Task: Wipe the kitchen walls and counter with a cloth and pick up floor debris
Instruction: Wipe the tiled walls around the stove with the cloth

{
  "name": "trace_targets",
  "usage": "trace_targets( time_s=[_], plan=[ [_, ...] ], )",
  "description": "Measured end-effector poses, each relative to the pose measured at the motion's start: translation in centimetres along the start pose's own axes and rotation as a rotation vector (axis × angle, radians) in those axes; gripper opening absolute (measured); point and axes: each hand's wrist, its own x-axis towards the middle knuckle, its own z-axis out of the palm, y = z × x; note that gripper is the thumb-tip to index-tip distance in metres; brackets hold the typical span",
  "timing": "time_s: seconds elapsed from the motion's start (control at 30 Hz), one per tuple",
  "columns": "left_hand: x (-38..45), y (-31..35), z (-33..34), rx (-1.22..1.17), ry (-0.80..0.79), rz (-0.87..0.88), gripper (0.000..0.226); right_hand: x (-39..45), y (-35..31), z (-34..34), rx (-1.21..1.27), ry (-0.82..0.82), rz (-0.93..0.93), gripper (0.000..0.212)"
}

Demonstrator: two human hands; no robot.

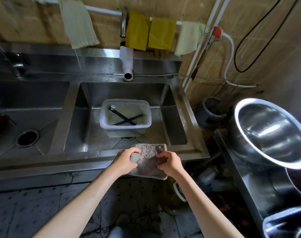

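Hands: your left hand (124, 160) and right hand (171, 162) both curl fingers around one grey cloth (150, 158) over the sink's front rim (94, 162) | counts: two basins, one plastic tub (125, 117), four hanging rags, two steel bowls | room: steel counter, tiled walls, stained floor.

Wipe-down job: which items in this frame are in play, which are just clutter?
In play:
- grey cloth, gripped by left hand and right hand
- steel counter rim
- tiled wall

Just lying about:
- plastic tub in the sink, two dark sticks crossed inside
- yellow rags on the rail
- steel bowl
- grey gas cylinder
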Motion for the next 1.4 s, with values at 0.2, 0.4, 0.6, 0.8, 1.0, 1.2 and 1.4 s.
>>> trace_targets(
  time_s=[0.2,0.4,0.6,0.8,1.0,1.2,1.4],
  plan=[
    [0.1,0.1,0.1,-0.068,0.002,-0.015,0.057,-0.2,-0.2,-0.1,-0.112,0.010,-0.038,0.059],
    [0.7,1.2,0.2,-0.086,-0.049,-0.031,0.053,0.1,0.3,-0.5,-0.126,-0.007,-0.055,0.062],
    [1.0,1.5,0.9,-0.137,0.006,-0.093,0.055,0.7,1.0,-1.2,-0.128,-0.015,-0.071,0.064],
    [0.8,1.8,1.3,-0.202,0.112,-0.076,0.053,1.0,1.2,-1.3,-0.140,-0.006,-0.094,0.064],
    [0.4,2.0,1.3,-0.214,0.130,-0.072,0.055,0.7,1.3,-2.0,-0.127,0.029,-0.109,0.063],
    [0.0,2.8,1.4,-0.238,0.114,-0.014,0.056,-0.5,1.7,-2.9,-0.070,0.055,-0.082,0.064],
    [0.1,3.8,1.5,-0.206,0.054,0.079,0.054,-2.7,2.6,-3.4,-0.015,0.139,-0.020,0.065]
  ],
)
